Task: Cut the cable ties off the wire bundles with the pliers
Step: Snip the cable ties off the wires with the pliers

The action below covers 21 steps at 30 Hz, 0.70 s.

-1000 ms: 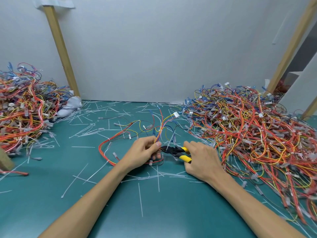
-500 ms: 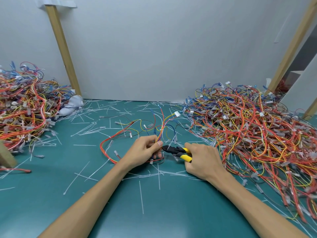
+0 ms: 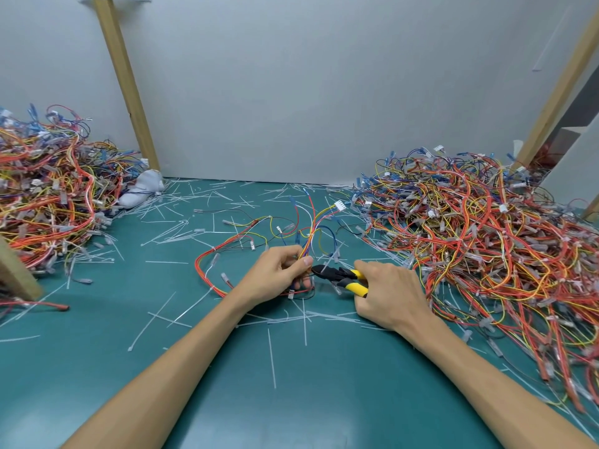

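Note:
At the middle of the green table, my left hand pinches a thin wire bundle of red, yellow and blue wires between thumb and fingers. The bundle fans out behind the hand and loops away to the left. My right hand grips the yellow handles of black-jawed pliers. The jaw tips sit right at the bundle beside my left thumb. The cable tie at the jaws is too small to make out.
A large heap of tied wire bundles fills the right side. Another wire heap lies at the far left beside a white cloth. Cut white ties litter the table. Wooden posts lean against the wall.
Both hands stay almost where they were. The pliers' jaws remain at the bundle next to my left thumb; the view shifted slightly.

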Available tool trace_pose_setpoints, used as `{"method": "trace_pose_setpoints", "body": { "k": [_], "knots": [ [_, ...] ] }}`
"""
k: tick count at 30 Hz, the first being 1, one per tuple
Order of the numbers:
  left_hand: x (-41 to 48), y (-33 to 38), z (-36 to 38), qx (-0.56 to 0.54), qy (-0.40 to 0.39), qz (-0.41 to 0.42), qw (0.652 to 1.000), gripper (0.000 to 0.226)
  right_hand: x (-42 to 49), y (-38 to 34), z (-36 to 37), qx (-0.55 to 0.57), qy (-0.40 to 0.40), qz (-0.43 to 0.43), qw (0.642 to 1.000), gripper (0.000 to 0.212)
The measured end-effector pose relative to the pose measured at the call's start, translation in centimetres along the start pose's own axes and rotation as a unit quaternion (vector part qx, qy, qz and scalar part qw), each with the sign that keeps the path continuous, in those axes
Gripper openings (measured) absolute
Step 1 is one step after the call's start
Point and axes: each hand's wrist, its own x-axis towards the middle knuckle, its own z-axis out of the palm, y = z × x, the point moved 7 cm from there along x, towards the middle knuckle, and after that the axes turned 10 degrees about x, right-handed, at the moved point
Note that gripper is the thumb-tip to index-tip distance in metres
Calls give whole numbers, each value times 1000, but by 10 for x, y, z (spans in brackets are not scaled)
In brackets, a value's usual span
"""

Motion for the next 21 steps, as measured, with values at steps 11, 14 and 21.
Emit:
{"method": "trace_pose_setpoints", "body": {
  "k": [11, 14, 21],
  "knots": [
    [-1, 0, -2, -12, 12, 4, 1000, 24, 1, -2, -6, -26, 61, -39, 997, 34],
    [-2, 2, -3, -16, 13, 8, 1000, 23, 0, -4, -8, -37, 70, -45, 996, 37],
    [-4, 3, -1, -25, 7, 3, 1000, 24, -4, -4, -10, -46, 66, -26, 996, 21]
  ]
}}
